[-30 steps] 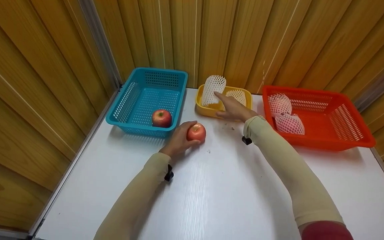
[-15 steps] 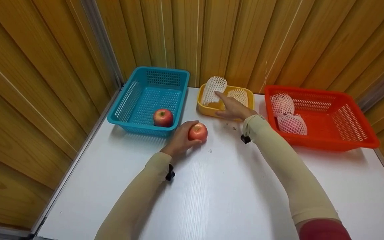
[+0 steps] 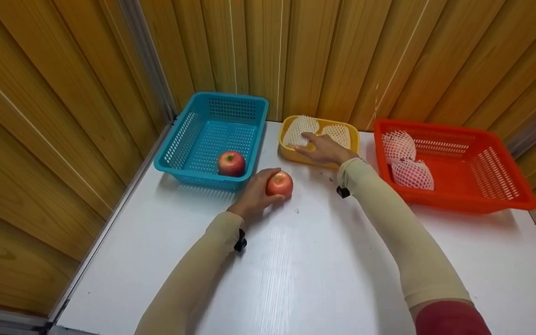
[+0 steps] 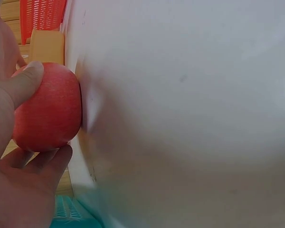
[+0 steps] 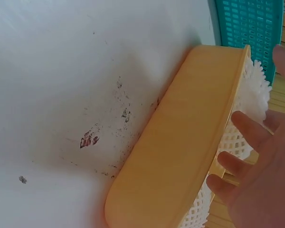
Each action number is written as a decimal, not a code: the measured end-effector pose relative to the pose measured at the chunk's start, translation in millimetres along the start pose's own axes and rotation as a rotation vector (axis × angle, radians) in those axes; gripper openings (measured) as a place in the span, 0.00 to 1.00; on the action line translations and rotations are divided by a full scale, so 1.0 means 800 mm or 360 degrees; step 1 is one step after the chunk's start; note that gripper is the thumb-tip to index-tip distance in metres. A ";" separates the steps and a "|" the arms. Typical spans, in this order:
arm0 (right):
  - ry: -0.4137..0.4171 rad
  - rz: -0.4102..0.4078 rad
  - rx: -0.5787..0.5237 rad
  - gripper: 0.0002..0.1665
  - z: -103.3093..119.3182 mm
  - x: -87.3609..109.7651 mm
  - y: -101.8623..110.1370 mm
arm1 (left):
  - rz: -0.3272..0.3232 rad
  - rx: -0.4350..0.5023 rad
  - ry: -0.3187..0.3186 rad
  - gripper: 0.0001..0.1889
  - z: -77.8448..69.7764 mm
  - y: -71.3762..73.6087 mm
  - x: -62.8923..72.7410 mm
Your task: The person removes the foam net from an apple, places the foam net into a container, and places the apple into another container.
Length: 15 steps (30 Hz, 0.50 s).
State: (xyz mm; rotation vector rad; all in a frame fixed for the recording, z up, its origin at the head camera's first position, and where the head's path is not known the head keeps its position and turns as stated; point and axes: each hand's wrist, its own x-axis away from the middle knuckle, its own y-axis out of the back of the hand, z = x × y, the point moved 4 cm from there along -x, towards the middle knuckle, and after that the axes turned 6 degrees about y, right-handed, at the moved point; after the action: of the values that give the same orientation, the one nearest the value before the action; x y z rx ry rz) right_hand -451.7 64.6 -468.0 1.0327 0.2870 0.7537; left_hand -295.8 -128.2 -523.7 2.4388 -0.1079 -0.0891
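On the white table, my left hand [image 3: 255,194] grips a red apple [image 3: 279,184]. In the left wrist view, the thumb lies on one side of the apple [image 4: 50,109] and the fingers on the other. My right hand [image 3: 326,148] is over the front edge of a small yellow basket [image 3: 312,159], its fingers spread. Beside those fingers, a white foam net sleeve [image 3: 299,131] leans in the basket's left part. A second foam net sleeve [image 3: 338,135] lies at the right. The right wrist view shows the fingers [image 5: 249,129] apart, near the net, holding nothing; contact is unclear.
A blue basket [image 3: 189,173] on the left contains another red apple [image 3: 231,164]. On the right, a red basket [image 3: 458,204] contains two net-wrapped fruits, an upper one [image 3: 398,146] and a lower one [image 3: 412,174]. Wooden panels [image 3: 324,56] stand behind the baskets.
The left foam net sleeve has sunk from standing tall to lying lower in the yellow basket. My right hand stays beside it with fingers spread. The left hand keeps its grip on the apple.
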 end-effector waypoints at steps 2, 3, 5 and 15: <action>-0.0042 0.0012 0.0023 0.47 -0.002 -0.001 0.001 | 0.0005 0.0004 0.0004 0.41 -0.001 -0.001 0.000; -0.0049 0.0012 0.0041 0.47 -0.003 -0.001 0.002 | 0.0007 0.0006 0.0010 0.42 -0.001 -0.001 0.000; -0.0026 0.0004 0.0071 0.45 -0.003 -0.003 0.004 | 0.0012 0.0006 0.0022 0.42 -0.001 -0.002 0.000; -0.0083 0.0028 0.0230 0.48 -0.003 -0.006 0.011 | 0.0011 -0.0004 0.0029 0.42 0.001 -0.001 -0.001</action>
State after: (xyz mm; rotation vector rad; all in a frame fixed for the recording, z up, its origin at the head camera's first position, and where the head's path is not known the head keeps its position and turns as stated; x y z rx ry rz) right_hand -460.3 65.3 -462.7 1.1912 0.2909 0.7288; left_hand -296.5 -128.2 -525.0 2.4358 -0.1082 -0.0635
